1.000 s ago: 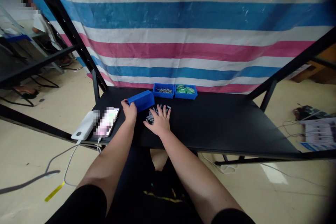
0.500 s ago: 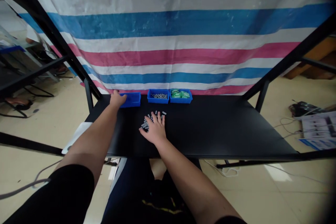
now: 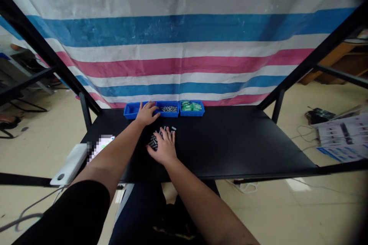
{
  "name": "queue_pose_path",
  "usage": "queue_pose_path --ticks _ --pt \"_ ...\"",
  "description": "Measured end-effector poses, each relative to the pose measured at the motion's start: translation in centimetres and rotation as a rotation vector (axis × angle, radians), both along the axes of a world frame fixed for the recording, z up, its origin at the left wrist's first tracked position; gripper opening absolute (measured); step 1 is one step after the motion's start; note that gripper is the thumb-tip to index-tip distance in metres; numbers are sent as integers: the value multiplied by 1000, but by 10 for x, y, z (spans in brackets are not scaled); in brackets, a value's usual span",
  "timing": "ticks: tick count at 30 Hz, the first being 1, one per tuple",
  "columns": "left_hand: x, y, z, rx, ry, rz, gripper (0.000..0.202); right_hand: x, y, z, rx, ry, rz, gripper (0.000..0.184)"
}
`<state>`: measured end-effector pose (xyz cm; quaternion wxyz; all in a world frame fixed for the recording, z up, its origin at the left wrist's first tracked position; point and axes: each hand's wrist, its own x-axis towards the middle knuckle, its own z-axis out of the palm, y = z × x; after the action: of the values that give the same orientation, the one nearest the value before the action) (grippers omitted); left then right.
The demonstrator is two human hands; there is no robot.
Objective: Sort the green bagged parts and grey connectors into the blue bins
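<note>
Left hand [image 3: 147, 114] at a blue plastic bin [image 3: 132, 111], right hand [image 3: 162, 146] on loose grey cylindrical pieces [image 3: 155, 141], black workbench [image 3: 230, 141].
Head view: both hands open, fingers spread; the left touches the bin's rim, just beside a bin of small metal parts [image 3: 168, 109] and a bin of green packets [image 3: 192, 108]; the pieces lie piled under the right palm.

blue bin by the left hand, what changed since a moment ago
The left hand has brought the blue bin down from tilted to flat on the table's far edge, in line with the bin of small metal parts, and moved right along its rim. The right hand stays spread on the pile of grey pieces; the bin of green packets is unchanged.
</note>
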<state>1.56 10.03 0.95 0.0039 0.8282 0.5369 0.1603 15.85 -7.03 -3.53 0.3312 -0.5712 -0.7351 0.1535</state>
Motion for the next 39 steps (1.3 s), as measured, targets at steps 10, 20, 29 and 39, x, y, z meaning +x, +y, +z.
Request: queue_pose_path --ticks 10,20,29,39 --pt "7 -80 2 76 -43 62 41 13 0 -1 133 237 -127 50" --pt "2 -146 -30 -121 -530 201 47 51 65 -12 186 371 -386 53" --pt "25 -183 -48 -82 -259 220 130 53 97 -21 43 368 -433 32" --pt "31 -177 -53 -120 -145 200 94 97 88 -36 57 678 -571 35"
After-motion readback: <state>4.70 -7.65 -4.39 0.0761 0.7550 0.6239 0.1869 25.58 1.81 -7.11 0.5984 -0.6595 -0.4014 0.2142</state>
